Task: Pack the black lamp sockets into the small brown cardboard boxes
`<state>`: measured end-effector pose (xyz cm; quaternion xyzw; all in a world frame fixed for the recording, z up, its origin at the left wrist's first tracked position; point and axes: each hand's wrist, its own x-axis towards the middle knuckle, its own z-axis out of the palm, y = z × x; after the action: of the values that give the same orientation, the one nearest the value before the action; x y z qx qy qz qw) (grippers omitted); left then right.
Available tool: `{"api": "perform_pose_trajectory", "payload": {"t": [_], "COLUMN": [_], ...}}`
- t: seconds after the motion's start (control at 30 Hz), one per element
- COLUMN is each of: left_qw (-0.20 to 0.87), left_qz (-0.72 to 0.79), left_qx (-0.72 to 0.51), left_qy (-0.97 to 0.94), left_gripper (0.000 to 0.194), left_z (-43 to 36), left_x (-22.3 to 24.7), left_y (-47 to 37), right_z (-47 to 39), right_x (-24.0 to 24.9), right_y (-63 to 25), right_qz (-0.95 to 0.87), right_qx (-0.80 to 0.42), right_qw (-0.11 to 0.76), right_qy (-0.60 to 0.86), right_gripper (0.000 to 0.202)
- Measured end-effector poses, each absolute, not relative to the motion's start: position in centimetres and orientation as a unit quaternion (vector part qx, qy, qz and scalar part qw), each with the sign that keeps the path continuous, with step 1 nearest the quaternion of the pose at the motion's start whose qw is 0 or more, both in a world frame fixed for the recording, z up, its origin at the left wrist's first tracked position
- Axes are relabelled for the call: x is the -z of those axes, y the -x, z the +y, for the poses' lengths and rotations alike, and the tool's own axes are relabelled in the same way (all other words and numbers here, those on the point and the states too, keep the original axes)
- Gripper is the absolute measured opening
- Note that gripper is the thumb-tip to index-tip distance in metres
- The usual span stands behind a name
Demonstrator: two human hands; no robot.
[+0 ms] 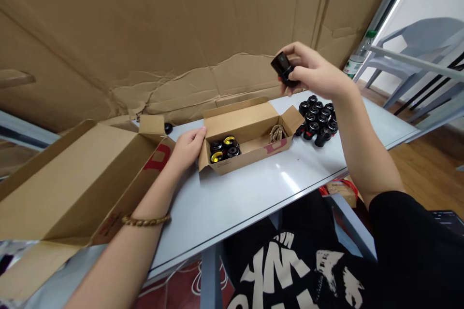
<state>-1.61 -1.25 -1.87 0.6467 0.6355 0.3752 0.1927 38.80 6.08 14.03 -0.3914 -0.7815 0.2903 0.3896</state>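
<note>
My right hand (308, 70) is raised above the right side of the table, its fingers closed round a black cylindrical part (282, 65) with a flared end and a bit of red. My left hand (188, 147) grips the left end of a small open cardboard box (250, 159). Inside that box, several black round parts (232, 151), some with yellow centres, stand at the left end. A coil of brown cord (277, 133) lies at its right end. Several similar black parts (322, 118) are grouped upright on the table, right of the box and below my right hand.
A larger open cardboard box (94, 174) stands at the left of the white table (217, 203). Tall cardboard (203, 24) rises behind it. A plastic bottle (358, 58) and a grey chair (416, 53) are at the right. White cables (197, 277) lie below.
</note>
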Motion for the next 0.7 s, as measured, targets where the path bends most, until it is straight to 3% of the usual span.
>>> {"api": "perform_pose_trajectory", "payload": {"t": [0.13,0.23,0.33,0.53,0.7], "left_qw": [0.203,0.206,0.203,0.198,0.194], "left_qz": [0.632,0.622,0.613,0.613,0.617], "left_qx": [-0.378,-0.377,-0.386,-0.384,-0.379], "left_qy": [-0.646,-0.655,-0.659,-0.661,-0.661], "left_gripper": [0.055,0.06,0.063,0.062,0.061], "left_z": [-1.2,-1.3,-1.4,-1.5,-1.5], "left_x": [1.8,1.6,1.4,1.3,1.3], "left_y": [1.5,1.4,1.1,0.8,0.9], "right_z": [1.5,0.3,0.3,0.9,0.9], "right_x": [-13.0,-10.8,-8.5,-5.8,-5.1], "right_y": [-33.4,-29.9,-28.0,-28.1,-28.4], "right_qz": [-0.727,-0.712,-0.72,-0.785,-0.837], "right_qx": [-0.546,-0.608,-0.598,-0.483,-0.345], "right_qw": [0.316,0.292,0.309,0.334,0.338], "right_qy": [0.272,0.197,0.167,0.198,0.258], "right_gripper": [0.036,0.055,0.069,0.047,0.048]}}
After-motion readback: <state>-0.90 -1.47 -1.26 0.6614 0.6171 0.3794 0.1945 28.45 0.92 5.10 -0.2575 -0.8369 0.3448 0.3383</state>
